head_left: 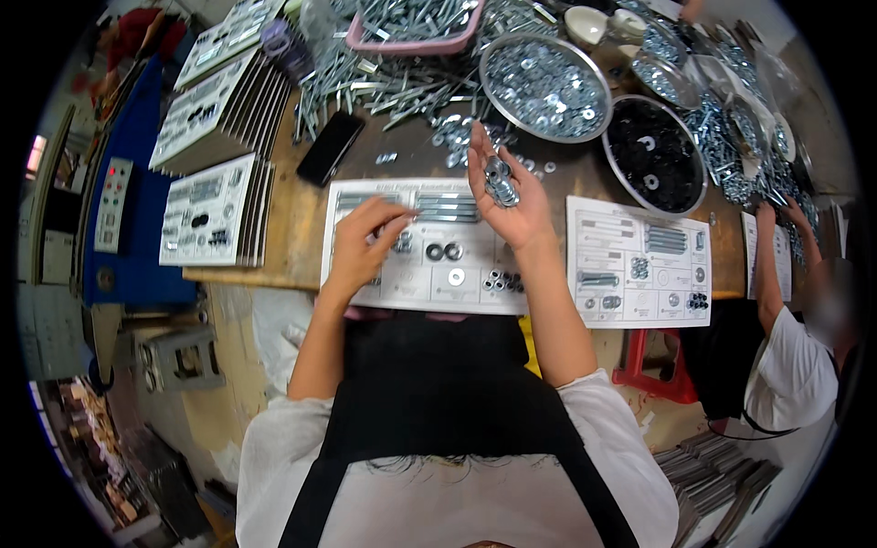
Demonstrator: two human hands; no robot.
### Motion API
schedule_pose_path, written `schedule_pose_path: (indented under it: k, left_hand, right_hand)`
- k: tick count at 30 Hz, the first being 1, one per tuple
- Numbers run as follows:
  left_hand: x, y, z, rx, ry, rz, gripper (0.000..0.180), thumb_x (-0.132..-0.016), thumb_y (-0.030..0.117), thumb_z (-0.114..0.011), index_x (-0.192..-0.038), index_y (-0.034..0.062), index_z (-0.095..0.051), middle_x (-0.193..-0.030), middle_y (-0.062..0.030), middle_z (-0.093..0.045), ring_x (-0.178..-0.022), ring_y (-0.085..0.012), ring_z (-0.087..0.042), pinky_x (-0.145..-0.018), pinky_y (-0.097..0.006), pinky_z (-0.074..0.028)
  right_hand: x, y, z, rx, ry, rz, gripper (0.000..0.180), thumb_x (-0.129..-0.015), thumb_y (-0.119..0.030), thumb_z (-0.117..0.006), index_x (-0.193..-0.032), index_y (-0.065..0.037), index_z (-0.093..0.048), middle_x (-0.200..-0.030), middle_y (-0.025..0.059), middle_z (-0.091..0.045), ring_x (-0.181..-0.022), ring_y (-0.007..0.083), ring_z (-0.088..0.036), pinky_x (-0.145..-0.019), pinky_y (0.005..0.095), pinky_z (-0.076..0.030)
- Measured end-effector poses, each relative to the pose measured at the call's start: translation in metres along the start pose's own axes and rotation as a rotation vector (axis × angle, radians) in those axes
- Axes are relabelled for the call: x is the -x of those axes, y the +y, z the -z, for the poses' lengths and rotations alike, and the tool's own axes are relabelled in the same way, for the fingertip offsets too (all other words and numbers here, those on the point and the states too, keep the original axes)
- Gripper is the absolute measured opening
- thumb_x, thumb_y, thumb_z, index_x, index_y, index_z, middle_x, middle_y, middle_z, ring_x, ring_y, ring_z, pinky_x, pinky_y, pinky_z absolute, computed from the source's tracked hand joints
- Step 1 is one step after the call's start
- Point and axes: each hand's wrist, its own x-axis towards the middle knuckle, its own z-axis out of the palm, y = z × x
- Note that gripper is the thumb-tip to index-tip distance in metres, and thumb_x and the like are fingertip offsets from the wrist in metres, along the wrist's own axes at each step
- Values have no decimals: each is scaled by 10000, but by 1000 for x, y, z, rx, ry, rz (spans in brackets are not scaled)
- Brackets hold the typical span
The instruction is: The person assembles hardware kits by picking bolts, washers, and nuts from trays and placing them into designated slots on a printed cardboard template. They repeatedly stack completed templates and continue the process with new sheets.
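Note:
My right hand is turned palm up and cupped around a small pile of silver washers. My left hand hovers low over the left part of a white printed card, its fingers bent together; anything between the fingertips is too small to tell. Long silver bolts lie along the upper part of this card. Below them are black rings, a single flat washer and several dark-centred nuts. Loose washers are scattered on the table just beyond my right hand.
A second filled card lies to the right. Stacked cards stand left, near a black phone. Farther back are heaped bolts, a pink basket, a bowl of washers and a bowl of black parts. A co-worker's hands work at far right.

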Motion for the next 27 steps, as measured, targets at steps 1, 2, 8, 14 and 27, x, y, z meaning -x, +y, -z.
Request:
schedule_pose_path:
  k: [1, 2, 8, 14, 27]
  left_hand:
    - [-7, 17, -5, -51, 6, -22, 150, -872, 145, -677, -1015, 122, -715, -792, -26, -595, -632, -132, -554, -550, -266, -422]
    - [-12, 29, -7, -98, 10, -49, 161, -841, 147, -709, -1002, 143, -715, -778, -25, -575, -600, -158, -555, -535, -275, -422]
    - [-23, 26, -7, -341, 62, -368, 196, -781, 224, -747, -969, 194, -696, -770, -2, -553, -602, -187, -585, -534, -322, -458]
    - [-14, 23, 1, -328, 1, -374, 361, -744, 174, -777, -1086, 150, -665, -825, 7, -611, -663, -164, -635, -557, -277, -477]
    - [-1, 4, 60, -173, -368, -43, 303, -721, 165, -774, -972, 100, -616, -758, -24, -619, -673, -191, -634, -605, -316, -498]
  right_hand:
    - [6, 12, 1, -1, 32, -12, 379, -1017, -112, -372, -1351, 43, -463, -1314, 156, -567, -1221, 265, -556, -1052, 406, -473]
    - [12, 24, -1, 2, 62, -19, 382, -1019, -118, -369, -1354, 39, -463, -1321, 154, -564, -1244, 266, -540, -1076, 414, -450]
    - [30, 69, -5, 352, 143, -32, 460, -1020, -180, -375, -1460, -44, -372, -1461, 87, -455, -1291, 172, -471, -928, 283, -452]
    - [32, 86, 5, 549, 215, -35, 451, -1023, -227, -412, -1451, -84, -421, -1377, -14, -524, -1010, 84, -530, -760, 210, -419]
    - [15, 137, 44, 342, 359, -27, 416, -1012, -214, -425, -1365, -6, -498, -1158, 55, -600, -963, 175, -528, -777, 247, -423]
